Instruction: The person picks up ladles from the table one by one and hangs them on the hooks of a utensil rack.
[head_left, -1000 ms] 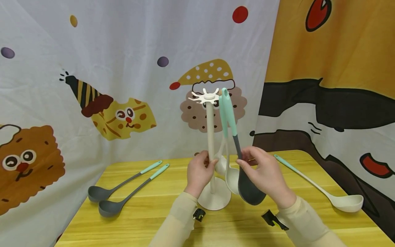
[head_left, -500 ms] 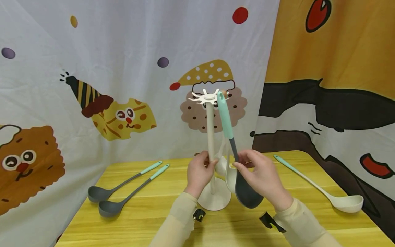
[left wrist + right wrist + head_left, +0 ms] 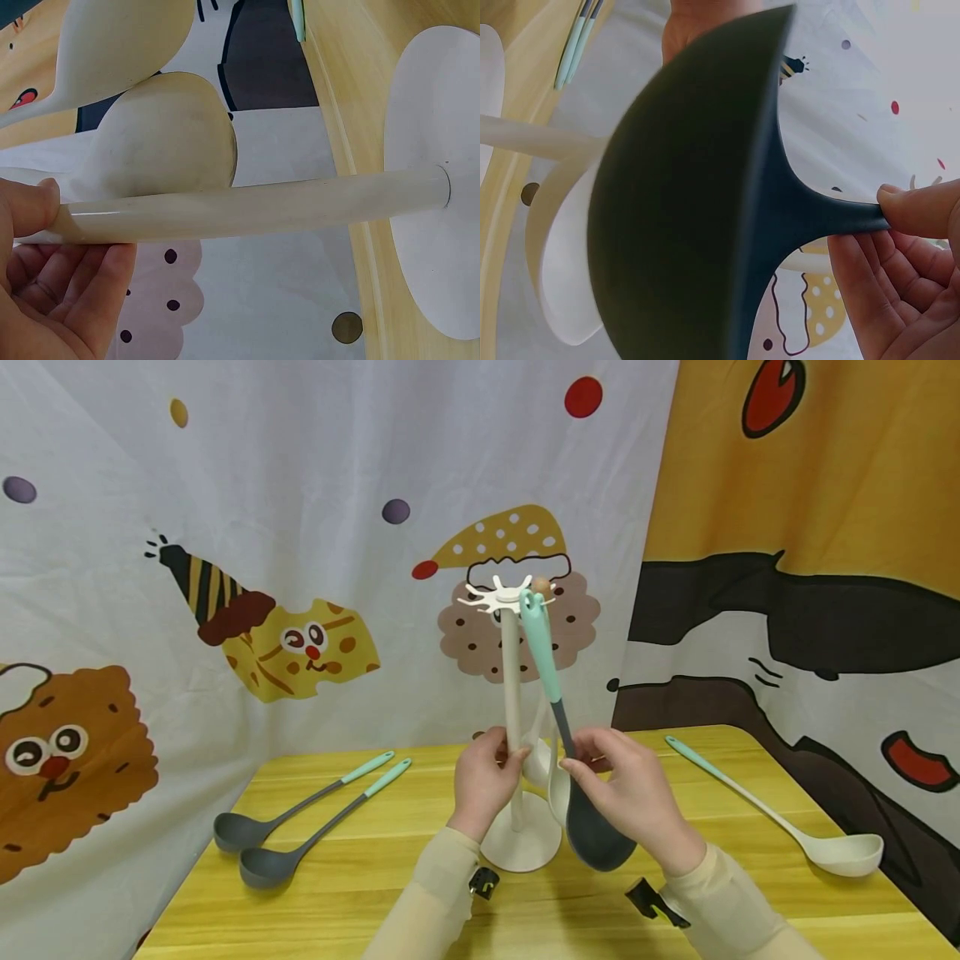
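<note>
My left hand (image 3: 482, 789) grips the cream pole of a utensil stand (image 3: 512, 681), with the thumb on one side and fingers on the other in the left wrist view. With my right hand (image 3: 636, 802) I pinch a dark grey ladle (image 3: 600, 835) by its neck, just above the bowl. Its mint handle points up, and the holed end overlaps the stand's hooked top. Two white ladles hang on the stand behind it: one bowl (image 3: 161, 139) is close beside the pole, the other bowl (image 3: 124, 45) farther out. Their handles are mostly hidden behind the grey ladle.
Two grey ladles with mint handles (image 3: 367, 766) lie at the left of the wooden table (image 3: 360, 893). A white ladle (image 3: 840, 852) lies near the right edge. A printed cloth (image 3: 315, 468) hangs behind the table.
My right hand has moved the grey ladle left and slightly down, so its handle end now overlaps the hooked top. The left hand stays on the pole.
</note>
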Action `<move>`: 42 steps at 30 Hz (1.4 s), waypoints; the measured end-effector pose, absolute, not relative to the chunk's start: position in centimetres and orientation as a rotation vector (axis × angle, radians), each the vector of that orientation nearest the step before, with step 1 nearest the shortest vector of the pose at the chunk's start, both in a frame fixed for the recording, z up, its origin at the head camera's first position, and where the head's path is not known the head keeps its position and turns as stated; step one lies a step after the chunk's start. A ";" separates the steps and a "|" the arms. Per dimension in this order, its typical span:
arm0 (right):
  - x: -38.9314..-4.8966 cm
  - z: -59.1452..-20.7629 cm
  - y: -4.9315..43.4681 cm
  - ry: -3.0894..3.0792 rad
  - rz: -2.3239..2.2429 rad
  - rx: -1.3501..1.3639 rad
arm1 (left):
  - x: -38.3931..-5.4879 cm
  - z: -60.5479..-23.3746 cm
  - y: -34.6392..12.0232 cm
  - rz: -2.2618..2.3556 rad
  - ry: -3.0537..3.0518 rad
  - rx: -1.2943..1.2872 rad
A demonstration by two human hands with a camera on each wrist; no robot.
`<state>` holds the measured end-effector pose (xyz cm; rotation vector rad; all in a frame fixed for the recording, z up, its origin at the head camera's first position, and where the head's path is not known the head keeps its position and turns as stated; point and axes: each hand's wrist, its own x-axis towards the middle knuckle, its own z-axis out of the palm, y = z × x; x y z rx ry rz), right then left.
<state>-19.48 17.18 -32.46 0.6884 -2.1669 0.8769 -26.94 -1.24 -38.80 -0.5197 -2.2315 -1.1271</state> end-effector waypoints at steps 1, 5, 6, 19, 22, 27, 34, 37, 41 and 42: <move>-19.5 -32.5 17.2 -2.166 0.876 0.690 | -26.9 -38.8 -1.2 -1.127 -2.232 -0.520; -19.5 -32.6 17.1 -2.165 0.875 0.698 | -26.9 -38.8 -1.3 -1.133 -2.233 -0.522; -19.5 -32.6 17.0 -2.166 0.878 0.701 | -26.9 -38.8 -1.3 -1.136 -2.231 -0.525; -19.7 -33.1 16.7 -2.221 0.867 0.676 | -26.9 -39.0 -1.3 -1.119 -2.224 -0.528; -19.8 -33.2 16.6 -2.231 0.870 0.673 | -26.9 -38.9 -1.3 -1.118 -2.223 -0.528; -19.9 -33.4 16.6 -2.236 0.892 0.668 | -26.9 -38.9 -1.3 -1.126 -2.226 -0.525; -20.0 -33.4 16.1 -2.275 0.917 0.649 | -26.9 -38.8 -1.3 -1.139 -2.229 -0.533; -20.1 -33.4 16.0 -2.287 0.931 0.649 | -26.9 -38.8 -1.4 -1.145 -2.231 -0.534; -20.2 -33.4 15.9 -2.293 0.949 0.661 | -26.9 -38.7 -1.4 -1.152 -2.241 -0.522; -20.3 -33.4 15.9 -2.295 0.950 0.663 | -27.0 -38.8 -1.4 -1.153 -2.244 -0.521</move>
